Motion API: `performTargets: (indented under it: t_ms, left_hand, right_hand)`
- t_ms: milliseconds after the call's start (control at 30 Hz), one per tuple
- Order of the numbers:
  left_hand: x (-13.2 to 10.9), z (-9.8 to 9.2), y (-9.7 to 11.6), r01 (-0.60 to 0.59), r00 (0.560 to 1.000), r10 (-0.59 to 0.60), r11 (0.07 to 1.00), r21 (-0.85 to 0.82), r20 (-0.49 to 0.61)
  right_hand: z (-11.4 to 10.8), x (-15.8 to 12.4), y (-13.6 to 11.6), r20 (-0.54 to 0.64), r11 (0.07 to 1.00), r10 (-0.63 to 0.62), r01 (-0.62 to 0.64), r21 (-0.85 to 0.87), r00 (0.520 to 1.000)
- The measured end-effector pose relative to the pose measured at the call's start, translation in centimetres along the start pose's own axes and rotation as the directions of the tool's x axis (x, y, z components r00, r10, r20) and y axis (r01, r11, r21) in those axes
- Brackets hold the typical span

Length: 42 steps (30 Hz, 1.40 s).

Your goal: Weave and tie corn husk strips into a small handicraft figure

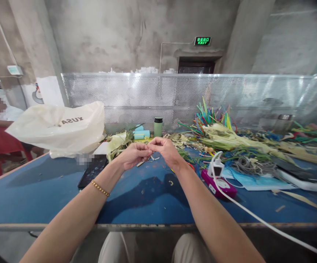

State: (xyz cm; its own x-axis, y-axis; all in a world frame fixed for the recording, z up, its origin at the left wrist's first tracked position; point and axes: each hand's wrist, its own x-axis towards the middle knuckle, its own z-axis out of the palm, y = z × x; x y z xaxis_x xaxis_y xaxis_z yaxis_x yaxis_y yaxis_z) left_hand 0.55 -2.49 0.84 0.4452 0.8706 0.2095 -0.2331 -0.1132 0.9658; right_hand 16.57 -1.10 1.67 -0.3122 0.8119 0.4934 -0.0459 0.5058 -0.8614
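Observation:
Both my hands meet above the blue table [37, 197], fingertips touching. My left hand [133, 154] is curled, its fingers pinched on a small pale strip that I cannot make out clearly. My right hand [165, 149] pinches the same spot from the right, fingers closed. A few short pale scraps [154, 158] lie on the table just beneath the hands. A gold bead bracelet [100, 188] is on my left wrist.
A black phone [92, 171] lies left of my hands, a white plastic bag [59, 128] behind it. A green bottle [158, 127] stands at the back. To the right lie a magenta power strip [221, 184] with white cable, a face mask [253, 180], dried husks [229, 138] and colourful strips [210, 115]. A person sits far left.

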Motion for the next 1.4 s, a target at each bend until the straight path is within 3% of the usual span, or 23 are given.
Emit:
performTargets:
  t_ms: [300, 500, 700, 867, 1133, 1400]
  left_hand:
    - [0.0, 0.0, -0.1, 0.023, 1.0, -0.023, 1.0, 0.006, 0.017]
    - [0.8, -0.4, -0.8, -0.082, 0.993, 0.066, 0.984, -0.158, -0.1]
    - [1.2, -0.9, -0.9, -0.065, 0.994, 0.039, 0.964, -0.259, -0.103]
    - [0.9, -0.6, -0.6, -0.063, 0.996, 0.045, 0.97, -0.235, -0.081]
    - [0.8, -0.3, -0.5, -0.085, 0.996, 0.079, 0.986, -0.142, -0.044]
    - [1.7, -0.3, -0.7, -0.073, 0.995, 0.061, 0.987, -0.142, -0.081]
  right_hand:
    - [0.7, 0.1, 0.6, 0.009, 0.999, -0.032, 0.033, -0.015, 0.999]
    - [-0.2, 0.5, 0.2, -0.121, 0.998, -0.012, 0.004, -0.066, 0.993]
    - [-0.2, 0.3, 0.1, -0.066, 0.998, -0.049, 0.047, -0.031, 0.997]
    - [-0.3, 0.5, 0.5, -0.088, 1.0, -0.013, 0.012, -0.018, 0.996]
    - [-0.2, 0.7, 1.4, -0.168, 0.972, -0.111, 0.072, -0.224, 0.98]
    - [-0.7, 1.3, 2.0, -0.203, 0.981, -0.089, 0.051, -0.187, 0.975]
